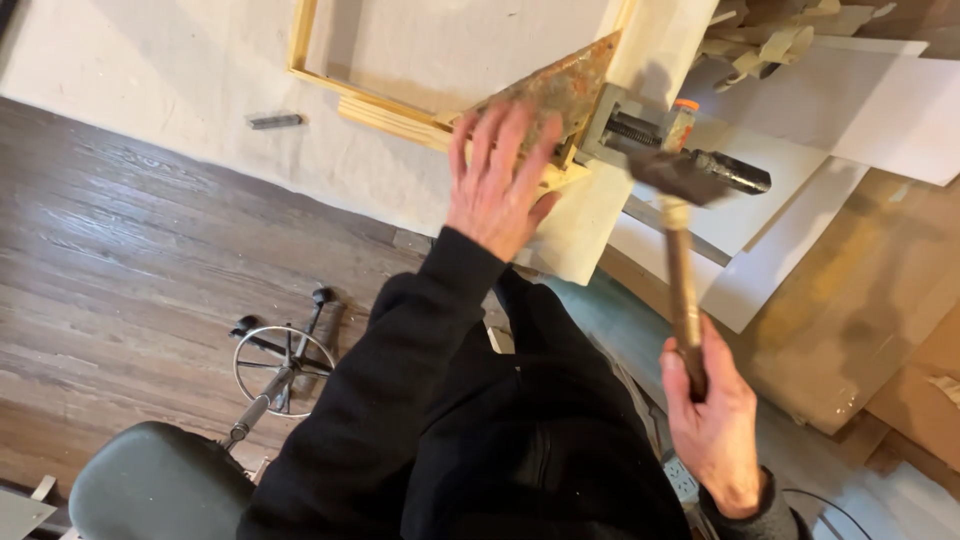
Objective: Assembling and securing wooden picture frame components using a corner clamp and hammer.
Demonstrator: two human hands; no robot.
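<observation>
Both hands are busy and well apart: the left hand [497,180] lies flat, fingers spread, on a rusty metal triangle [556,88] over the corner of a pale wooden frame [372,108], while the right hand [712,420] is clenched around a hammer [680,250] handle. Its dark head hovers at two o'clock from the frame corner, just beside a grey clamp [640,130]. White boards [880,100] crowd that edge; open room lies at nine o'clock.

A single head-worn view is provided, directed steeply downward from above the person's torso. The left hand [497,180], right hand [716,425] and workbench [180,70] are framed at close range.
</observation>
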